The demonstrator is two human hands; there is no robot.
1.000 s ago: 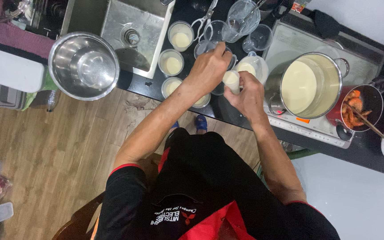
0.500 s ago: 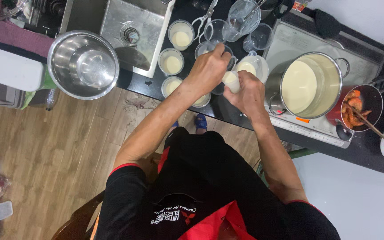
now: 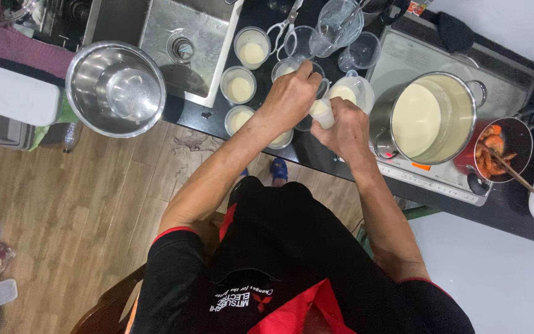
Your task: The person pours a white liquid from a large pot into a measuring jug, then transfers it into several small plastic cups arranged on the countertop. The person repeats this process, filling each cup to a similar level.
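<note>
Nearest the person, at the front edge of the dark bench (image 3: 316, 154), both hands meet over one small item. The right hand (image 3: 344, 127) wraps a small white cup (image 3: 322, 113) of pale cream, fingers closed around its lower body; the cup stands close to upright, its long axis tipped slightly toward the left hand. The left hand (image 3: 292, 96) sits just beside and above it, fingers pinched together at the cup's top. What they pinch, whether a lid or the rim, cannot be made out. The cup therefore lies directly between the two hands, both in contact, neither nearer.

Just left of the hands, along the front edge, stands a filled cup (image 3: 239, 117), and another (image 3: 281, 137) is partly hidden under the left wrist. One row farther back are a second filled cup (image 3: 238, 86) and a plastic measuring jug (image 3: 352, 91) holding the same cream, touching or nearly touching the right hand. Farther back again: a third filled cup (image 3: 252, 48), scissors (image 3: 282, 28) and empty clear cups (image 3: 360, 52).

Toward the right end of the bench, a steel pot (image 3: 431, 117) of cream sits on an induction hob (image 3: 440, 176), with a dark pan of shrimp (image 3: 499, 148) beyond it. At the left end, a steel mixing bowl (image 3: 115, 89) overhangs the front edge beside the sink (image 3: 180, 37).
</note>
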